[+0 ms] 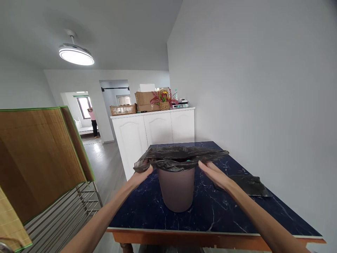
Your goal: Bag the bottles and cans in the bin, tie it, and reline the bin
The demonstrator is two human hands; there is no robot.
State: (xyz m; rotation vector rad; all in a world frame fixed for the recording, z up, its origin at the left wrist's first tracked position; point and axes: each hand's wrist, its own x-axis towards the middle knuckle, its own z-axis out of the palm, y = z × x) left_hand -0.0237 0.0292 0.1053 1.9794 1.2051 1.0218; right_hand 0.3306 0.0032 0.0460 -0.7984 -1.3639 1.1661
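Forearms (252,210) nearest, reaching to bin (177,191) on blue marbled table (142,216). Left hand (143,173) pinches black bag (170,164) over bin's mouth; right hand (212,172) pinches opposite side, fingertips partly hidden. Black plastic (249,184) lies rightward. Bottle (176,94) on white cabinet (158,130): print too small to read.

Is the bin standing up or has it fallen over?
Standing up. The bin rests on its base on the dark blue table, with the black bag across its top.

No legible text, labels, brands, numbers
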